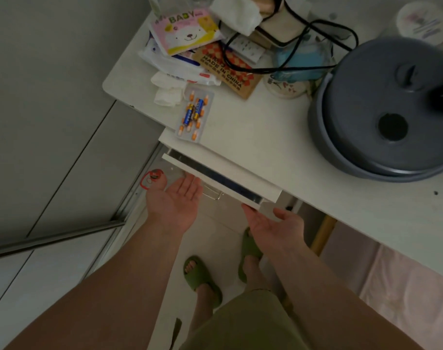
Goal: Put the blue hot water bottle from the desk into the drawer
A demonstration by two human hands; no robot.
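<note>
The blue hot water bottle [300, 62] lies at the back of the white desk [278, 137], partly under a black cord [324, 26] and half hidden by clutter. Below the desk's front edge the white drawer [215, 176] is out by a narrow gap, with a dark strip of its inside showing. My left hand [177, 200] is palm up beneath the drawer's left part, beside its metal handle [213, 193], fingers apart and holding nothing. My right hand [276, 223] is palm up at the drawer's right corner, its fingertips touching the lower edge.
A big grey pot with a lid [382, 109] fills the desk's right side. A capsule blister pack with two batteries [193, 114], tissues, wipe packs, a wooden board, a power strip and a cup crowd the back. My feet in green slippers [202, 279] stand below.
</note>
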